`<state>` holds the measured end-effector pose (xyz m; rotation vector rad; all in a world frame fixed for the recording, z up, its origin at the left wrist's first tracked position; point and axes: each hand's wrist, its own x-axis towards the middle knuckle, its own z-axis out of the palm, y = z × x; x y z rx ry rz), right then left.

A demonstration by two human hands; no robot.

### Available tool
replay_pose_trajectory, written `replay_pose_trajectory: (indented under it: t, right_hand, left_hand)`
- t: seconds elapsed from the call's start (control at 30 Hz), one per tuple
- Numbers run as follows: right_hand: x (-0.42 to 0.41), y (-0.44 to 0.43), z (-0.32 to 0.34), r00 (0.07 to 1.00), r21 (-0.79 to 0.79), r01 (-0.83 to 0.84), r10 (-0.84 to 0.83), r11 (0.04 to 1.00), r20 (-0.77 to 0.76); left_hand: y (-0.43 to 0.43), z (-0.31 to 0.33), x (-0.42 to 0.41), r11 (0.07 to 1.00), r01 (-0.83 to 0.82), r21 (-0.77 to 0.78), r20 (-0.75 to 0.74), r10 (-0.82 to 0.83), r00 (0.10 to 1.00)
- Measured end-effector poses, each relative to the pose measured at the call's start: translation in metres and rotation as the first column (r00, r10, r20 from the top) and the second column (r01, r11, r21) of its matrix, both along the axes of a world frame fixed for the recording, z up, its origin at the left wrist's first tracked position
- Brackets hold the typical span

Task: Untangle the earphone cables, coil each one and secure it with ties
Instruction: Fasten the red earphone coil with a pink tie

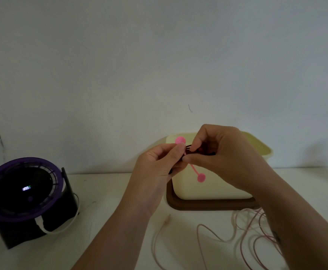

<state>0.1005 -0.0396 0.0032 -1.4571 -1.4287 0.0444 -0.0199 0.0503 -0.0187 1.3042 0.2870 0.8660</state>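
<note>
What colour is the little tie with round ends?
The thin round-ended tie is pink, clearest in the head view.

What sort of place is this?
Probably a home desk against a plain wall: a small purple fan, a cream storage box and loose pink earphone cable lie on the white tabletop.

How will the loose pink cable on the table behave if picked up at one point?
Probably floppy: the pink cable lies in slack, overlapping loops on the table. It is likely light, being so thin. Lifted at one point, the crossing loops may snag and drag along.
</note>
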Motion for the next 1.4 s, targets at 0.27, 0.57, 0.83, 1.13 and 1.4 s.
replay_pose_trajectory:
  t: [0.27, 0.57, 0.83, 1.13, 1.4]
  right_hand:
    - [0.007, 0.009, -0.009, 0.942, -0.080, -0.181, 0.150, 0.980, -0.300]
    - [-0.001, 0.027, -0.040, 0.778, -0.249, -0.563, 0.403, 0.788, -0.482]
    - [0.022, 0.027, -0.044, 0.611, -0.034, -0.594, 0.423, 0.804, -0.669]
    - [0.045, 0.008, -0.032, 0.788, -0.227, -0.566, 0.438, 0.793, -0.433]
    - [0.050, -0.001, -0.026, 0.784, -0.339, -0.598, 0.444, 0.726, -0.433]
  left_hand:
    - [0.007, 0.008, -0.007, 0.999, -0.045, 0.004, -0.001, 0.045, 0.999]
    - [0.008, 0.011, -0.011, 0.993, -0.063, 0.102, -0.038, 0.067, 0.997]
    - [0.012, 0.009, -0.012, 0.993, 0.098, 0.063, -0.130, -0.089, 0.988]
    - [0.013, 0.003, -0.016, 0.931, 0.352, 0.098, -0.466, -0.269, 0.843]
    - [0.012, -0.002, -0.014, 0.896, 0.426, 0.129, -0.574, -0.282, 0.769]
